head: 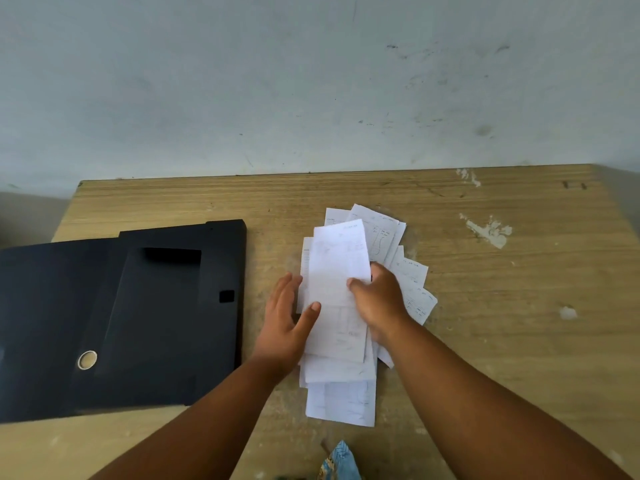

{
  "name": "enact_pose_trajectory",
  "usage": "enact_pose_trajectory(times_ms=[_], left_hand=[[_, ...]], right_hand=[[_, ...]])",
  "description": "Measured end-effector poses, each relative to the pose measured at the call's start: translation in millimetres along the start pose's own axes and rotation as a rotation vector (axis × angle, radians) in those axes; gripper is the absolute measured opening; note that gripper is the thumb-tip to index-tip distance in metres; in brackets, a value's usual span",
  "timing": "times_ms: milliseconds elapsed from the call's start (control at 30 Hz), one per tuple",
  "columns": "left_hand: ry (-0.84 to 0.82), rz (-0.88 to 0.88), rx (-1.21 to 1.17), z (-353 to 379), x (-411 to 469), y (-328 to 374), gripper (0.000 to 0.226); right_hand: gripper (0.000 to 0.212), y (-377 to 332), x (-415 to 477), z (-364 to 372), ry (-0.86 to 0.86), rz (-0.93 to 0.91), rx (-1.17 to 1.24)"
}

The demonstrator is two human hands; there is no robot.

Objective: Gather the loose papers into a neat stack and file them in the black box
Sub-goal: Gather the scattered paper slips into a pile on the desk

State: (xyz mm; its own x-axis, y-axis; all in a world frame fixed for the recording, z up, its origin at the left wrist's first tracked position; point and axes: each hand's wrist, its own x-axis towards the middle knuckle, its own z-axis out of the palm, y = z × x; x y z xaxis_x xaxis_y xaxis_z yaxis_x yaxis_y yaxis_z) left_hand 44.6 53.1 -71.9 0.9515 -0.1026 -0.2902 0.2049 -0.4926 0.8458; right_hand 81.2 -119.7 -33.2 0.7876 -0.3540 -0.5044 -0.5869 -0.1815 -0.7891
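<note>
The right hand (379,299) pinches the top sheet (337,271); the left hand (287,317), flat and open, presses the papers (341,393). Fanned sheets beyond the right hand may slide away.

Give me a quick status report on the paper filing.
Both hands on papers, still fanned. Black box open, empty, left. Nothing blocking.

One black box (138,317), two hands (287,323), roughly eight loose papers (339,265).

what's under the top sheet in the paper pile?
More loose papers, fanned out past the top sheet at both ends. Both hands rest on the pile; anything beneath is covered.
</note>
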Motion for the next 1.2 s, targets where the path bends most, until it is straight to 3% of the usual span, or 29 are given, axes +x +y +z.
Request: enact_pose_trajectory(times_ms=[133, 400, 633, 933, 1200], left_hand=[[-0.145, 0.003, 0.26, 8, 8, -4, 0.101], [-0.257, 0.04, 0.592, 17, 56, 2, 0.101], [-0.367, 0.033, 0.852, 23, 75, -4, 0.101], [-0.302, 0.06, 0.811, 22, 69, -3, 0.11], [-0.333, 0.078, 0.75, 16, 67, 2, 0.102]], right_hand=[[0.025, 0, 10, -31, 0.092, 0.061, 0.144], [0.025, -2, 40, -43, 0.18, 0.163, 0.228], [0.032, -18, 59, -14, 0.322, 0.132, -0.069], [0.063, -27, 62, 1, 0.263, 0.165, 0.054], [0.049, -27, 64, 13, 0.151, 0.12, -0.143]])
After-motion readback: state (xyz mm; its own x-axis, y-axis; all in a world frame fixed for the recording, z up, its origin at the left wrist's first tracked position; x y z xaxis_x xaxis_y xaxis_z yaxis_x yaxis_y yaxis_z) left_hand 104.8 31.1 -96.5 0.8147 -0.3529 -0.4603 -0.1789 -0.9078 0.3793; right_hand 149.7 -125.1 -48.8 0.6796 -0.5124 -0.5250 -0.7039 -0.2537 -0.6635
